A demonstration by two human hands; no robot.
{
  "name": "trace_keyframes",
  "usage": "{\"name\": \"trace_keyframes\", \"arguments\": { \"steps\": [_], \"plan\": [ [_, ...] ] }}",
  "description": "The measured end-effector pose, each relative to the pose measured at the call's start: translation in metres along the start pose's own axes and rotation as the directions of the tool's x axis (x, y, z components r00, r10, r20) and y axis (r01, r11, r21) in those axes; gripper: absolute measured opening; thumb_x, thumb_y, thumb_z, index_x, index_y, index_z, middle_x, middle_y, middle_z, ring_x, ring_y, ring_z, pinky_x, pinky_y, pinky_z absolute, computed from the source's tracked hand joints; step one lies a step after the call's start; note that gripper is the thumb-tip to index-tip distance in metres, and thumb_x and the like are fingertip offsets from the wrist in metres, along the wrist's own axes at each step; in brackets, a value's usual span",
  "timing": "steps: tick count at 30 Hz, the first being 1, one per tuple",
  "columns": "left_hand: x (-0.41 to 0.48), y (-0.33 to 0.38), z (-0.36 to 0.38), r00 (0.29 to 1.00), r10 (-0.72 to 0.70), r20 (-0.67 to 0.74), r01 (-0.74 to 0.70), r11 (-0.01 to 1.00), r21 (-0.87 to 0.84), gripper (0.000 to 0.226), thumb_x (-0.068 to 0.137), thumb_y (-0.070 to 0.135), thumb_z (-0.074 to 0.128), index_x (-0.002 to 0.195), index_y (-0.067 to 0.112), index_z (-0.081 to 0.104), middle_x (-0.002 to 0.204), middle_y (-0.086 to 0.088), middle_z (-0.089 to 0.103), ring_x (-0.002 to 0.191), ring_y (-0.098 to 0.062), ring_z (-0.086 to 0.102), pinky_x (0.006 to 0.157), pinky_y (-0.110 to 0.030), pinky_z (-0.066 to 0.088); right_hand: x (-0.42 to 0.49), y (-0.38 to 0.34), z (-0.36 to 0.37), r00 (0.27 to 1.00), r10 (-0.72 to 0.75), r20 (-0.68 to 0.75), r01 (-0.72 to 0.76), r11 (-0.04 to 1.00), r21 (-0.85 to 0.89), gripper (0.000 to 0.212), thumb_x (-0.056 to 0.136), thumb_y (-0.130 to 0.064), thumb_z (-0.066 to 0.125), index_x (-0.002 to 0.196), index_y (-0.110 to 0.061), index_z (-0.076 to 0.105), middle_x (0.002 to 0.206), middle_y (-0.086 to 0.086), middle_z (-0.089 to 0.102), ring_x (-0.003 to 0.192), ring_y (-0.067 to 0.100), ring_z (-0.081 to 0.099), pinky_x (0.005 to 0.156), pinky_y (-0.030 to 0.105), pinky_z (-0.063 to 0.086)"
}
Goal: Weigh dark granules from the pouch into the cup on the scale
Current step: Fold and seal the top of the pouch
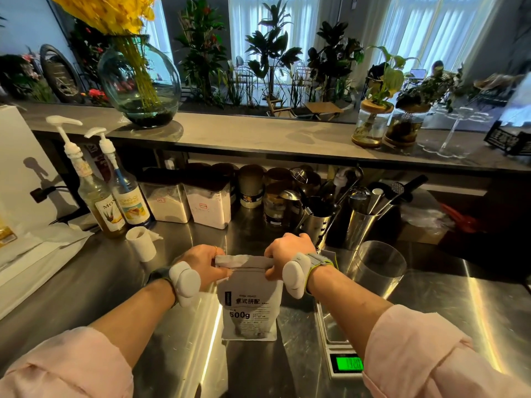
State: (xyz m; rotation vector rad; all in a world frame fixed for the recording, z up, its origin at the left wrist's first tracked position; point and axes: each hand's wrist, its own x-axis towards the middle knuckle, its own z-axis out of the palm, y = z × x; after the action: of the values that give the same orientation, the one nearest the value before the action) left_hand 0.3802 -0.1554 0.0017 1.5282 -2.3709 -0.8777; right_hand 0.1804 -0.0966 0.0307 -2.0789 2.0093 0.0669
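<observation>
Now pouch (248, 300) stands upright on desk (115, 282), left of scale (336, 334) and clear cup (376, 268). Left grip (202, 261) and right grip (287, 249) each pinch its folded top. Pouch looks soft, bit heavy; best hold at top corners.

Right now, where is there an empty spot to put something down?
Bare counter lies left of the pouch, in front of the small white cup, and right of the clear cup. The back row of canisters and utensil holders is crowded.
</observation>
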Motion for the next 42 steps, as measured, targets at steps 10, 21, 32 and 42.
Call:
{"name": "trace_keyframes", "arguments": {
  "steps": [10,21,32,42],
  "plan": [
    [0.045,0.030,-0.013,0.998,0.059,-0.031,-0.058,0.998,0.040,0.013,0.080,0.025,0.066,0.069,0.024,0.059,0.070,0.001,0.064,0.071,-0.016,0.060,0.065,-0.030,0.048,0.011,0.032,-0.026,0.997,0.074,-0.014,-0.075,0.995,-0.073,0.021,0.084,-0.035,0.063,0.099,-0.021,0.066,0.084,0.001,0.054,0.083,0.023,0.050,0.071,0.034,0.038],
    [0.125,0.059,0.000,0.988,0.013,-0.156,-0.029,0.994,-0.101,0.011,0.080,0.023,0.064,0.070,0.026,0.061,0.075,-0.005,0.068,0.074,-0.023,0.063,0.069,-0.036,0.052,0.064,0.086,-0.058,0.962,0.263,-0.073,-0.268,0.962,-0.057,0.019,0.089,-0.019,0.053,0.104,-0.014,0.064,0.106,0.008,0.064,0.106,0.031,0.055,0.075,0.039,0.038],
    [0.140,0.052,0.025,0.986,-0.063,-0.153,0.009,0.945,-0.326,0.039,0.085,0.004,0.053,0.121,0.018,0.055,0.097,0.001,0.063,0.083,-0.018,0.059,0.075,-0.028,0.048,0.071,0.110,-0.047,0.945,0.325,0.029,-0.322,0.914,0.246,0.033,0.083,-0.009,0.052,0.108,-0.022,0.068,0.105,0.007,0.069,0.095,0.030,0.063,0.086,0.043,0.054],
    [0.066,0.132,0.023,0.954,0.094,-0.284,-0.180,0.939,-0.293,0.049,0.080,0.004,0.052,0.123,0.027,0.051,0.125,-0.002,0.052,0.105,-0.017,0.053,0.085,-0.028,0.044,0.011,0.137,-0.063,0.937,0.330,-0.119,-0.259,0.880,0.398,0.032,0.088,-0.023,0.059,0.119,-0.017,0.065,0.121,0.004,0.067,0.110,0.024,0.061,0.085,0.026,0.044]
  ]
}}
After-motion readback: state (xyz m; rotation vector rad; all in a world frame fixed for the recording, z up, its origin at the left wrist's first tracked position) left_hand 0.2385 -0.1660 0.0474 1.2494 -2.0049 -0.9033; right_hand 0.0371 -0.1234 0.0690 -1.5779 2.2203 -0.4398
